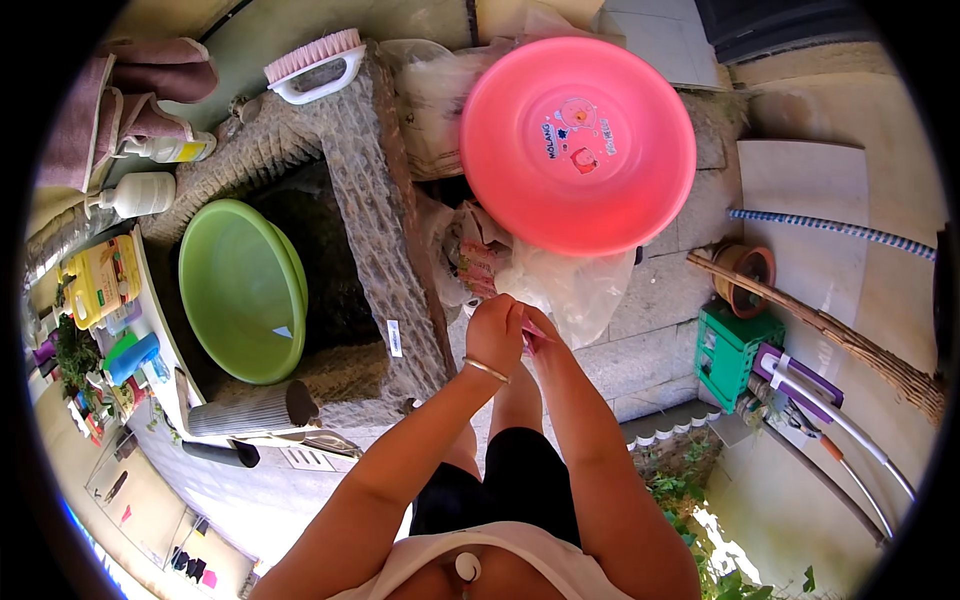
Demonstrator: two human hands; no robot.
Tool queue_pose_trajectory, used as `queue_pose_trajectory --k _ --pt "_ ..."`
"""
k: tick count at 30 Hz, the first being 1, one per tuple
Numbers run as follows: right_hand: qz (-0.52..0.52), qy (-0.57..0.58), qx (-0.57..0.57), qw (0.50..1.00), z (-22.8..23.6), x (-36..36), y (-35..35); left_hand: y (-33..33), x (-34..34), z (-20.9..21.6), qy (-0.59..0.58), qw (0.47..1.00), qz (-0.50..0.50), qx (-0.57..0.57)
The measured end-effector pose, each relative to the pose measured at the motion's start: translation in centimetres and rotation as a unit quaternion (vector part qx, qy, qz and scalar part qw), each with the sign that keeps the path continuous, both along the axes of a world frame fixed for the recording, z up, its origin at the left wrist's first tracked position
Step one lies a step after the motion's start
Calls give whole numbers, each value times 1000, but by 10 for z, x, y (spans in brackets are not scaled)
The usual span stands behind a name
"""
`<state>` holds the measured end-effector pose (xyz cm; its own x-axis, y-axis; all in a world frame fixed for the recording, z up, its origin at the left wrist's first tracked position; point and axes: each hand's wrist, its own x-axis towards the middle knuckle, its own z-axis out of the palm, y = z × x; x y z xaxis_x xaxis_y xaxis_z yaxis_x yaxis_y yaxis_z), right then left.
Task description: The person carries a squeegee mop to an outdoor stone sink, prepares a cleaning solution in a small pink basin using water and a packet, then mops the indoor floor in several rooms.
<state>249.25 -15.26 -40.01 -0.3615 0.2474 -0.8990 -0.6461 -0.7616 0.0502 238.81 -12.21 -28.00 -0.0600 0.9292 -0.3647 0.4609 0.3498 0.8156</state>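
My left hand [494, 326], with a bracelet at its wrist, is closed, its fingers curled against my right hand [545, 330]. Both meet in front of my body, beyond my knees. A small pink thing [529, 347] shows between them; its kind is hidden by the fingers. Just beyond the hands lie a crumpled red-and-white package [478, 268] and clear plastic sheeting [560, 300]. Above these, a large pink basin [640, 150] with cartoon prints rests on plastic-covered things.
On my left is a rough stone sink [375, 230] with green basins [235, 290] inside. A pink-bristled brush [318, 68] lies on its far rim, bottles [145, 195] at its left. To the right stand a green crate [738, 350], a clay pot [748, 275] and long-handled tools [850, 430].
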Motion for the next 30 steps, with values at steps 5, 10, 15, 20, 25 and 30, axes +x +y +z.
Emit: queue_pose_trajectory --k 5,10,15,20,25,30 --pt "-18 22 0 1000 -5 -5 -3 4 4 5 -9 999 3 37" --pt "-42 24 -8 999 -4 -8 -11 1 14 8 -11 997 -56 42" --pt "-57 28 -16 998 -4 -12 -14 5 19 7 -24 994 -77 71" --pt "-76 27 -19 997 -4 -13 -16 9 21 -4 -23 993 -100 60" --pt "-99 27 -24 994 -6 -18 -17 10 25 -14 1 992 -122 45" --pt "-144 23 -31 989 -11 -26 -10 18 17 -18 45 987 -119 95"
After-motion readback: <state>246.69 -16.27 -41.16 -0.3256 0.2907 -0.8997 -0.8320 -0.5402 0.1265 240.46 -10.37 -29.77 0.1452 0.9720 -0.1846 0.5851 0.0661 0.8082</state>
